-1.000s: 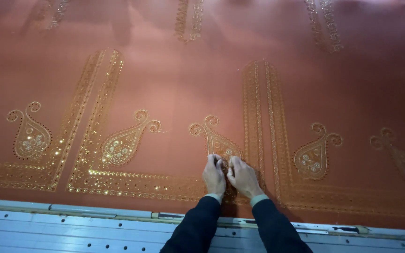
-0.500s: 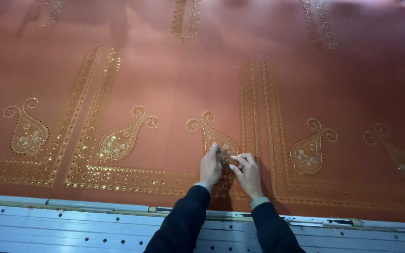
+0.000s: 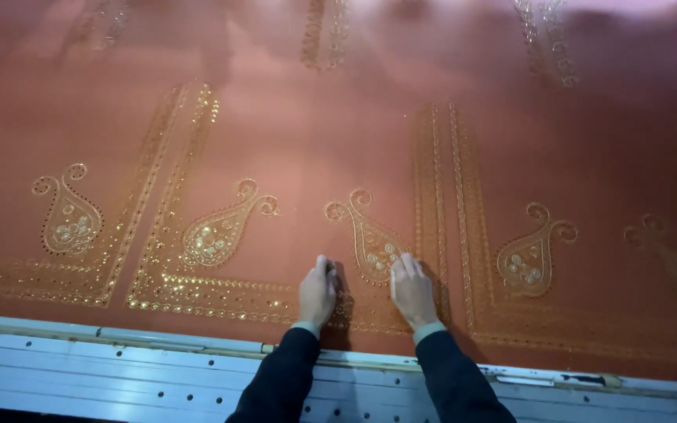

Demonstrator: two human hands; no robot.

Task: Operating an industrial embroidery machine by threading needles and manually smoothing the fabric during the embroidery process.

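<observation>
- A wide rust-red cloth [image 3: 338, 157] lies stretched flat, worked all over with gold paisley shapes and beaded border bands.
- Its near edge runs along a pale metal frame rail [image 3: 119, 368] dotted with small holes.
- The left hand [image 3: 317, 294] rests palm down on the cloth, just left of the middle paisley motif [image 3: 370, 239], fingers together and pointing away; its grip is released, closed on nothing.
- The right hand [image 3: 412, 290] lies flat too, fingertips touching the lower right of that same motif, with nothing grasped.
- The two hands are near each other but apart, the tail end of the motif between them.
- Both sit on the beaded gold border [image 3: 221, 301] that follows the near edge.
- Dark sleeves [image 3: 280, 384] with pale cuffs cross over the rail.
- More paisleys lie to either side, well apart from the hands.
</observation>
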